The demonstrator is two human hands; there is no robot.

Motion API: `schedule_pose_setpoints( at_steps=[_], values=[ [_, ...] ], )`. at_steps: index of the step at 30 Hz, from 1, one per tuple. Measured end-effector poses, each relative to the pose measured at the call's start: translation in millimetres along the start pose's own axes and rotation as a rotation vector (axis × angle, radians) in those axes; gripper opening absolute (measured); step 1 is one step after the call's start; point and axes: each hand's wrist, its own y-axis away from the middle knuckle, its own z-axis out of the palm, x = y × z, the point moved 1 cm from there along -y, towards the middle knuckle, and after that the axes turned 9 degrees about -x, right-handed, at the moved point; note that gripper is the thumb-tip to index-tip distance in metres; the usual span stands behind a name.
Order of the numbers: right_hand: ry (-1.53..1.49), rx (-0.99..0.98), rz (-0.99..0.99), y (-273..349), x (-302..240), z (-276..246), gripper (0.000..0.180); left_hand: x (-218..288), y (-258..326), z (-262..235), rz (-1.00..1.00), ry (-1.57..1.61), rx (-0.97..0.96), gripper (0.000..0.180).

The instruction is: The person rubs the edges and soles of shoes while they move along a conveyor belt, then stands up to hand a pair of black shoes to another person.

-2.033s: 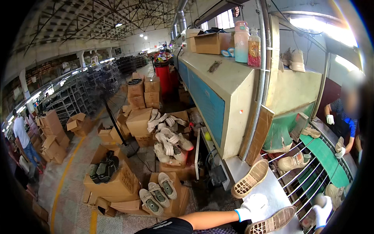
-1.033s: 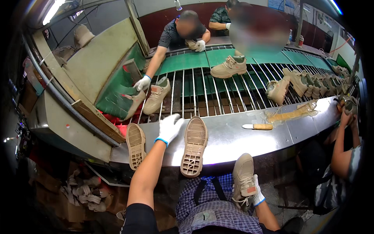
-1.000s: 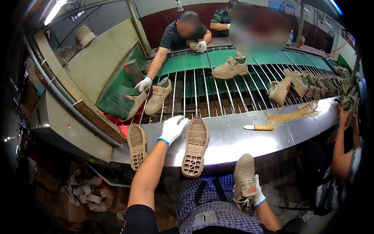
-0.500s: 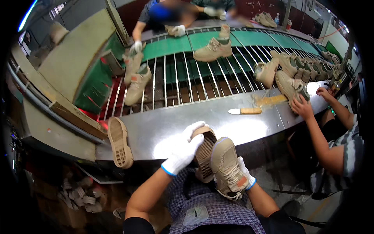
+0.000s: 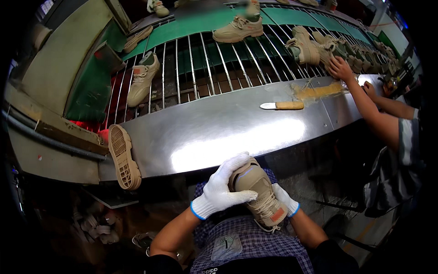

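Observation:
A beige lace-up shoe upper [image 5: 263, 186] with an orange-red tongue patch is held over my lap, its toe pointing away from me. The sole is now mostly hidden beneath it, with only a strip of edge showing at the toe. My left hand [image 5: 223, 189], in a white knitted glove, wraps round the toe with the thumb laid across the upper. On the other side my right hand [image 5: 285, 200], also gloved, grips the shoe's right side near the heel; its fingertips are hidden. A second beige sole [image 5: 124, 157] lies tread-up at the bench's left end.
A metal bench [image 5: 214, 128] runs in front of me, carrying a wooden-handled knife [image 5: 283, 105]. Beyond it, a bar conveyor [image 5: 196, 68] carries several beige shoes, including a lone shoe [image 5: 145, 80] at left. A co-worker's hand [image 5: 341, 69] reaches to shoes at right.
The upper and the sole, side by side before, are now pressed together. My left hand has moved from the sole onto the toe. The co-worker's shoe has moved from bench to conveyor.

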Motion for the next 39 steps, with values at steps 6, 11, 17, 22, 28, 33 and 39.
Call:
schedule_pose_setpoints(
  at_steps=[6,11,17,22,28,33,39],
  values=[
    [0.003,-0.03,0.043,-4.1,-13.3,11.9,0.068,1.6,-1.8,-3.1,0.014,-0.015,-0.019,0.097],
    [0.011,-0.07,0.049,-6.2,-15.2,14.2,0.069,-0.7,0.5,-3.1,0.021,-0.013,-0.007,0.094],
    [0.253,-0.028,0.006,-5.1,-16.7,15.8,0.067,1.3,2.0,-7.1,0.004,-0.005,-0.032,0.089],
    [0.228,0.068,0.014,0.2,-15.5,23.5,0.067,1.0,-5.3,-1.9,0.053,0.009,-0.039,0.074],
    [0.036,-0.005,-0.03,4.5,-7.8,16.2,0.083,-0.5,-29.9,4.9,0.211,-0.207,-0.056,0.065],
    [-0.302,0.004,-0.1,4.5,-16.4,20.3,0.084,-8.5,-53.5,-3.9,0.155,-0.15,-0.241,0.081],
    [-0.429,0.144,-0.089,21.0,3.0,-19.2,0.087,-25.8,-54.3,-12.1,-0.047,-0.098,-0.445,0.103]
  ],
)
